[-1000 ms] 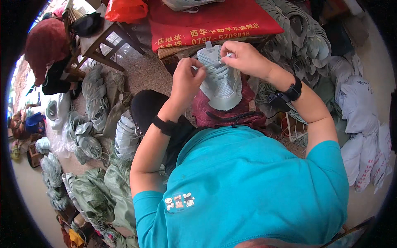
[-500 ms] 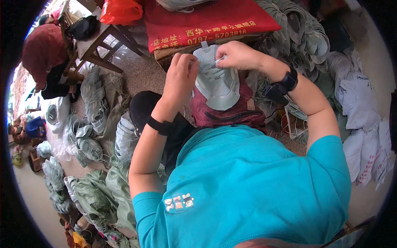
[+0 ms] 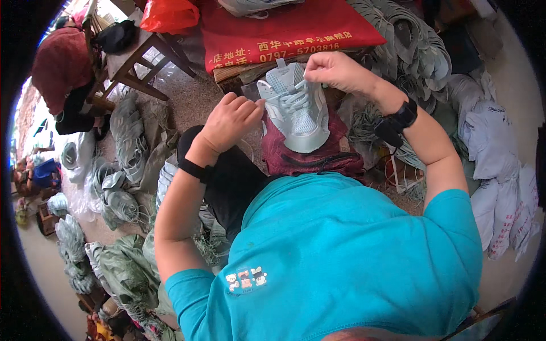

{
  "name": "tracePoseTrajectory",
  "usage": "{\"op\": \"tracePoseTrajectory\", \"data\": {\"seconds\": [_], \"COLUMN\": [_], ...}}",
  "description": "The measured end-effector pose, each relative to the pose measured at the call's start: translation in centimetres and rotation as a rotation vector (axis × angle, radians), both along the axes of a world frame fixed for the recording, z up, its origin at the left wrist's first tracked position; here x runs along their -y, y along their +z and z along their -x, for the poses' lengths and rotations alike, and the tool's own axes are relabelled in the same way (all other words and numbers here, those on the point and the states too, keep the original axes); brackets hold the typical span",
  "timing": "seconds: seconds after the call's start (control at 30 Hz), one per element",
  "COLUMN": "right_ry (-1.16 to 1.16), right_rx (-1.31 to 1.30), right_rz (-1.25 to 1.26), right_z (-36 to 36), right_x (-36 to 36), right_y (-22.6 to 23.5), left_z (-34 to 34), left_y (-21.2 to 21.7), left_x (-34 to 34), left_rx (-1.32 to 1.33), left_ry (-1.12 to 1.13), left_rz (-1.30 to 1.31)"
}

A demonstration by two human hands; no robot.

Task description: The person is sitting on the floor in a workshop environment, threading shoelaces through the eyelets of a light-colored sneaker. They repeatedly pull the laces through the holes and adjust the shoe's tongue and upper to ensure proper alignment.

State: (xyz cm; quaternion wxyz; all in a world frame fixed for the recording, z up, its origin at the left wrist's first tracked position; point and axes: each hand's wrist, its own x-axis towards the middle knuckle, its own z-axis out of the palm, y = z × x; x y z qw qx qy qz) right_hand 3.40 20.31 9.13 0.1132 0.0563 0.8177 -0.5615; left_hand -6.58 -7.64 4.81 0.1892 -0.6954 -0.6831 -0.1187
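A pale grey-green shoe upper [image 3: 305, 122] lies toe toward me on a dark red cloth [image 3: 278, 156] over my lap, its shoelace [image 3: 296, 101] crossing the tongue. To its left, my left hand [image 3: 236, 118] is closed, fingers curled and tips by the upper's left edge. A thin pale strand hangs below that hand, apparently the lace. At the upper's right eyelet edge, my right hand [image 3: 338, 73] pinches the lace between thumb and forefinger. Its other fingers are folded in. A black band is on each wrist.
Beyond the upper stands a low wooden table under a red printed cloth [image 3: 284, 34], with another shoe [image 3: 256, 7] on it. Bundles of uppers [image 3: 409, 51] are piled at the right, near white sacks [image 3: 495, 142]. A wooden stool [image 3: 133, 62] and more bundles [image 3: 128, 133] are at the left.
My left hand has moved left and down, away from the tongue. My right hand has shifted slightly up and right. The lace now lies drawn across the upper, whose left flap shows.
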Motion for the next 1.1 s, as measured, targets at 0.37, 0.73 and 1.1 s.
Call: {"op": "tracePoseTrajectory", "data": {"seconds": [0.37,0.73,1.1], "right_ry": [-0.049,-0.657,-1.254], "right_rx": [-0.542,-0.355,-0.582], "right_rz": [-1.000,0.799,0.501], "right_z": [-2.4,-1.7,-8.8], "right_x": [-3.8,-8.1,-24.6], "right_y": [-2.2,-1.9,-1.8], "left_z": [0.3,3.2,8.4], "left_y": [0.0,-2.4,-6.7], "left_x": [0.9,3.2,19.6], "left_rx": [0.013,2.365,1.852], "left_ry": [0.674,-0.185,0.693], "left_rz": [-0.013,-1.059,-1.440]}}
